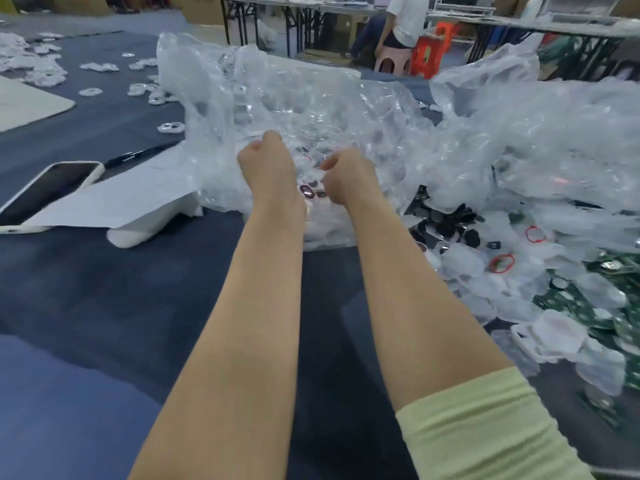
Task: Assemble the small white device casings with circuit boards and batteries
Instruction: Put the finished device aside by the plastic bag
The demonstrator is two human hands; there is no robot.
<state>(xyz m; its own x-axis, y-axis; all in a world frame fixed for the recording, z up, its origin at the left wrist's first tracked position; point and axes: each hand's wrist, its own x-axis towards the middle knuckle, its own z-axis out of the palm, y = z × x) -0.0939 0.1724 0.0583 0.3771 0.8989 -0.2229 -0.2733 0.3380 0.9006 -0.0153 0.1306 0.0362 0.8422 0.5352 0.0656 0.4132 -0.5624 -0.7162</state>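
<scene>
**Both fists at the clear bag, parts heaped to the right**

Nearest, a pale yellow sleeve covers the right upper forearm; both bare forearms reach forward over the dark blue bench. At the right edge lie green circuit boards, partly buried under white casings and small cloudy pouches. Just beyond them is a heap of dark parts and two red rubber bands.

The left hand and right hand sit close together, backs to the camera, fingers curled into fists against the crumpled clear plastic bag. Whether they pinch the film or some small piece cannot be told. Between the wrists show a few small round shiny pieces.

To the left, a phone lies partly under a white sheet, with a pen just behind. Farther off, small white pieces are scattered over the bench. Beyond, a person sits on a pink stool at other tables.
</scene>
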